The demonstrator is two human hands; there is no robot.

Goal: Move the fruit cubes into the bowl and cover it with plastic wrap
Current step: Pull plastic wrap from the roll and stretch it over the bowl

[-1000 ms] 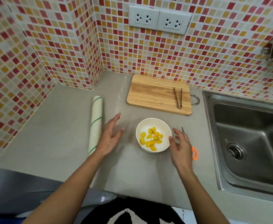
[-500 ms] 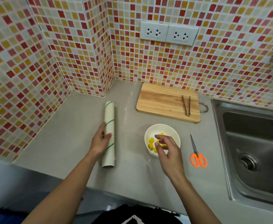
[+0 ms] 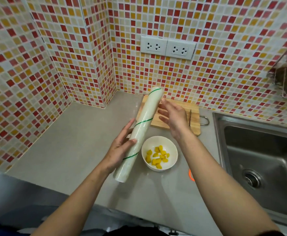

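Observation:
A white bowl [image 3: 170,150] stands on the grey counter with several yellow fruit cubes [image 3: 157,156] inside. Above the counter, just left of the bowl, my left hand [image 3: 120,145] grips the lower half of a long roll of plastic wrap [image 3: 143,123] with thin green rings. The roll slants up and away, its far end over the cutting board. My right hand [image 3: 172,116] is at the roll's upper part, fingers spread and touching its right side. No wrap lies over the bowl.
A wooden cutting board [image 3: 193,114] with metal tongs [image 3: 190,117] lies against the tiled back wall. Orange scissors [image 3: 190,175] are mostly hidden under my right forearm. A steel sink [image 3: 261,155] is on the right. Tiled walls close the left and back.
My left hand has lifted the roll off the counter and tilted it over the board. My right hand left the bowl and moved up to the roll. The camera view shifted.

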